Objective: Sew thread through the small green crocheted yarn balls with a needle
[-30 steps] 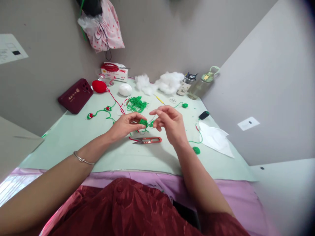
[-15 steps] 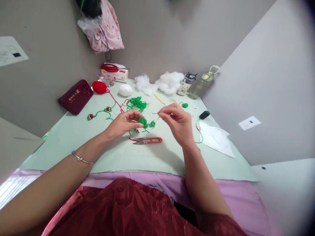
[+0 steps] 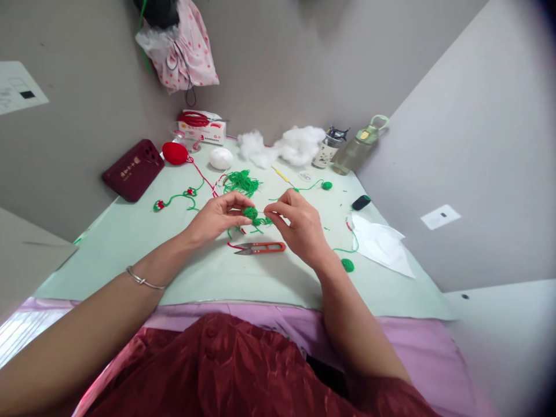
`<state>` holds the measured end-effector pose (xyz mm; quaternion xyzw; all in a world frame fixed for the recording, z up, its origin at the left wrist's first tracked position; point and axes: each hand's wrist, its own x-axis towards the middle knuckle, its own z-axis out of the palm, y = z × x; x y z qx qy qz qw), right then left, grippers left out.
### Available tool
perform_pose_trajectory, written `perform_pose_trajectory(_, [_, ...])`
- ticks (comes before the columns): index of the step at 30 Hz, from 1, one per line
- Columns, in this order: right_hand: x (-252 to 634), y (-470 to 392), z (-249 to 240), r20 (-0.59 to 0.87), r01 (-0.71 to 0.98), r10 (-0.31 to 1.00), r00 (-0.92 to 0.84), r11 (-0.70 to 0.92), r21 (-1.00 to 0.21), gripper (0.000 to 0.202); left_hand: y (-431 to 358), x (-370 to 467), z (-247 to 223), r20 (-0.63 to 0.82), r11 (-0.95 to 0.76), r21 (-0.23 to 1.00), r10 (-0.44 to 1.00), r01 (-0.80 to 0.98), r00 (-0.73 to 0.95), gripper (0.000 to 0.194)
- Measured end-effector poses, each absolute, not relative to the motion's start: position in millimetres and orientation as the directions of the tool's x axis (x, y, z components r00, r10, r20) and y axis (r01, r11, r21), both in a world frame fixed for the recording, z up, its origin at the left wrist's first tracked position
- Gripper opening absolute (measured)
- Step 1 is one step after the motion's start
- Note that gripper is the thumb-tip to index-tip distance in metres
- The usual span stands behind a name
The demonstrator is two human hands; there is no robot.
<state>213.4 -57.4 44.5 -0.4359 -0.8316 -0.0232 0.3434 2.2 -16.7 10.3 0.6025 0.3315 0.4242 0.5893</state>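
Left fingers (image 3: 237, 200) pinch green ball (image 3: 249, 213) | wide tabletop (image 3: 260, 278) between snips (image 3: 254, 249), front edge (image 3: 243, 301)

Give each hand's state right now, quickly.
Left hand: closed, holding a green yarn piece between thumb and fingers.
Right hand: closed, pinching a thin item, too small to identify.

Maroon phone (image 3: 134, 171), green-lidded bottle (image 3: 353, 153), spotted bag (image 3: 197, 55)

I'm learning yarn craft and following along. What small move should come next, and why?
Probably push what looks like a thin needle gently into the green yarn ball: the left hand grips the ball, and the right hand pinches the needle, pointing it that way. Whether its tip is already inside is too small to tell.
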Motion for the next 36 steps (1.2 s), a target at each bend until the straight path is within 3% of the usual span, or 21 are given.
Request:
perform_pose_trajectory(7, [210,-57,44,0.574,0.717,0.72,-0.391,0.629,-0.301,0.019,-17,2,10,0.123,-0.102,0.992,0.906,-0.075,0.404,0.033])
perform_pose_trajectory(17, [212,-49,40,0.389,0.44,0.877,-0.282,0.479,-0.76,0.007,-18,2,15,0.104,-0.031,0.987,0.868,-0.157,0.486,0.036])
perform_pose_trajectory(36, [201,-50,34,0.17,0.197,0.958,-0.23,0.217,-0.956,0.025,-17,5,11,0.165,-0.079,0.972,0.9,-0.22,0.405,0.036])
